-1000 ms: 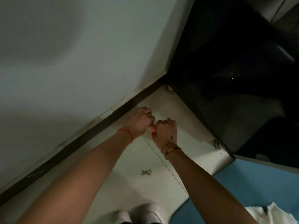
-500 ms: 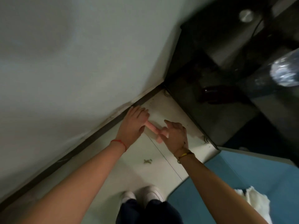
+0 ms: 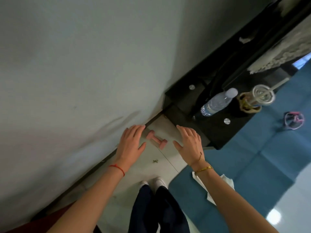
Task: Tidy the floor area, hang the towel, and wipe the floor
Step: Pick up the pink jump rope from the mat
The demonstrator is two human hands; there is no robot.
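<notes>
Dumbbell parked in corner, both hands off it.

Head view: pink dumbbell (image 3: pixel 156 140) lies on tile floor (image 3: pixel 161 167) by the wall (image 3: pixel 84 73), between left hand (image 3: pixel 130 142) & right hand (image 3: pixel 189 145), fingers spread wide, holding nothing. Prob. small but dense, rigid; grab mid-bar. White towel (image 3: pixel 225 180) on blue mat (image 3: pixel 252 165) nearby.

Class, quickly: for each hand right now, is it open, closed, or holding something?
Left hand: open, fingers straight, holding nothing.
Right hand: open, fingers spread, holding nothing.
The pink dumbbell lies on the floor between them.
</notes>
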